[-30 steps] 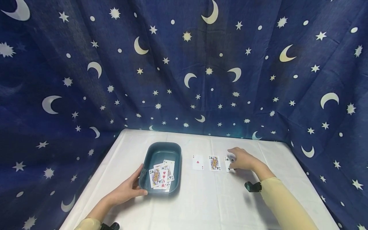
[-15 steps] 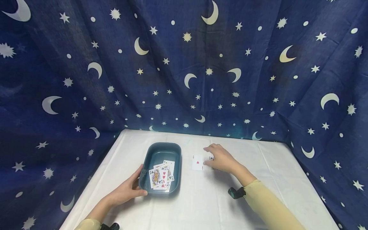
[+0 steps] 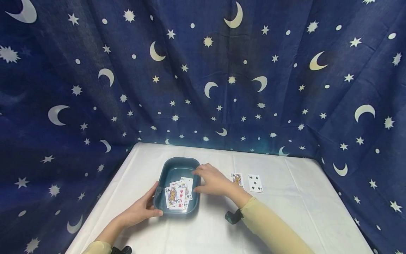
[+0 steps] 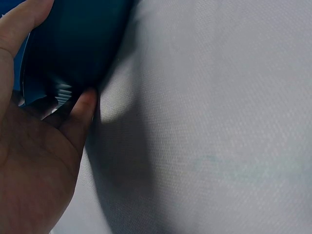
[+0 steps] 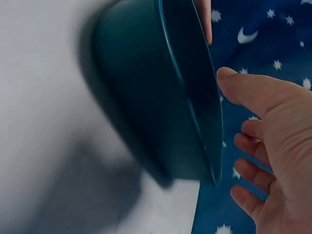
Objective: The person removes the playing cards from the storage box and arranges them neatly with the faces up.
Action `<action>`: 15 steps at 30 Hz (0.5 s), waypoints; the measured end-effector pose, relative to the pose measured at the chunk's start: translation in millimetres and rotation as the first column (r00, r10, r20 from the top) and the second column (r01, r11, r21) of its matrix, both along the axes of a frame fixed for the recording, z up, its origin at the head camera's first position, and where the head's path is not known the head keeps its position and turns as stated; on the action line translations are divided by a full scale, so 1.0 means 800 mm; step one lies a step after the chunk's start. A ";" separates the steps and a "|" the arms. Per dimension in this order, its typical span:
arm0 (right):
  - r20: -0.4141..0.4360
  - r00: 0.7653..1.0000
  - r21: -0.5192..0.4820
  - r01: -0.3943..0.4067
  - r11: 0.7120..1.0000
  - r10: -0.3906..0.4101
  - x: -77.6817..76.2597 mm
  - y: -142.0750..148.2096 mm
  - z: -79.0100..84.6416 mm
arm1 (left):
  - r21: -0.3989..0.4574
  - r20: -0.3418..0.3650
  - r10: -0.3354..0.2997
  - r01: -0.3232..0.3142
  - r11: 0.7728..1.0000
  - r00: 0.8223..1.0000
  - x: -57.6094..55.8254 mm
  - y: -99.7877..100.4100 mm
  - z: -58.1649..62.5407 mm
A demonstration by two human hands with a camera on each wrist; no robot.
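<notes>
A dark teal plastic bin [image 3: 176, 170] stands on the table with several playing cards [image 3: 173, 196] lying face up inside it. My left hand [image 3: 139, 210] grips the bin at its near left corner, with thumb and fingers on its walls. Close to the opposite wall is my right hand [image 3: 214, 181], its fingertips at the right rim. In the right wrist view, no card shows in that hand [image 5: 287, 141]; its thumb lies by the rim and its fingers are loosely bent. The place where the ace of hearts lay is hidden behind this hand.
Right of the right hand, a face card [image 3: 236, 179] and a black number card [image 3: 255, 183] lie face up on the white tablecloth [image 3: 285, 211]. A blue curtain [image 3: 203, 88] with moons and stars hangs behind the table and along its sides.
My right hand has moved left from the number card, past the face card, to the bin's right rim. Both those cards show again behind it. My left hand stays at the bin.
</notes>
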State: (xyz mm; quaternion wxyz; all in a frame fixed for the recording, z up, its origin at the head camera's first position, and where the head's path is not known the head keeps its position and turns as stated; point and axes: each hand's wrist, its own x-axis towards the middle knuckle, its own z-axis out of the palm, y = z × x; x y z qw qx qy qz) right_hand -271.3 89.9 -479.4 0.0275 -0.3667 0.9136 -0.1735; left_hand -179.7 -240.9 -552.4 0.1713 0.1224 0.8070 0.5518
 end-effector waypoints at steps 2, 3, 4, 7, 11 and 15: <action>-0.005 1.000 0.023 -0.027 0.999 0.027 0.001 -0.016 -0.002 | -0.001 -0.002 0.000 0.000 1.000 1.000 0.000 0.000 0.000; -0.007 0.999 0.033 -0.040 0.999 0.041 0.001 -0.023 -0.003 | 0.000 -0.003 0.000 0.000 1.000 1.000 0.000 0.000 0.000; -0.010 0.999 0.044 -0.050 0.998 0.050 0.002 -0.030 -0.005 | 0.000 -0.003 0.001 -0.001 1.000 1.000 0.000 -0.001 0.000; -0.024 0.997 0.084 -0.074 0.994 0.076 0.002 -0.047 -0.009 | 0.002 -0.006 0.003 -0.003 1.000 1.000 0.000 -0.001 -0.001; -0.028 0.995 0.121 -0.096 0.988 0.100 0.000 -0.064 -0.016 | -0.006 -0.007 -0.001 0.001 1.000 1.000 0.000 -0.002 -0.002; -0.024 0.995 0.152 -0.097 0.984 0.101 -0.003 -0.076 -0.022 | -0.005 0.000 -0.011 0.011 1.000 1.000 -0.001 -0.003 -0.002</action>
